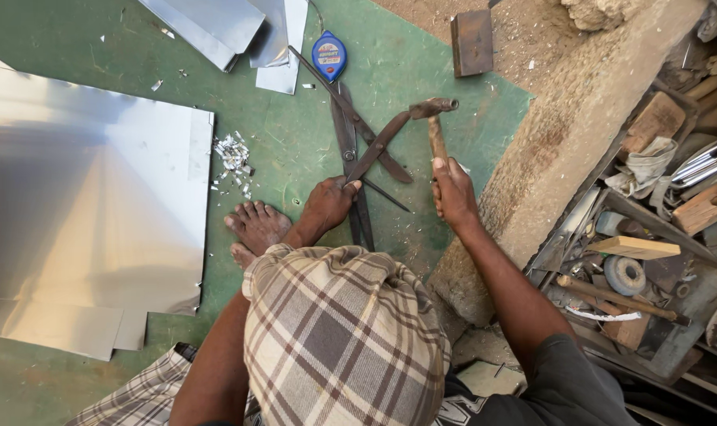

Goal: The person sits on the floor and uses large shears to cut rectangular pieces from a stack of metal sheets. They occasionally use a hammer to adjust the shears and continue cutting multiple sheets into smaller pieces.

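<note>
Hammer in right hand; left hand on one shears.

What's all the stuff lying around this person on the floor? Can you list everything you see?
hammer: one, rusty head, wooden handle, gripped in the right hand, head over the shears
metal shears: large, dark and rusty, count unclear, crossed on the green mat, under the left hand
green mat: one, covering the floor
metal sheets: several, silver, at left and along the top edge
metal scraps: small pile, silver, beside the big sheet
tape measure: one, blue, top centre
stone slab: one, grey-brown, running diagonally at right
tool clutter: many, wood and metal, far right
bare foot: on the mat
left hand: on the shears
right hand: closed on the hammer handle
</note>
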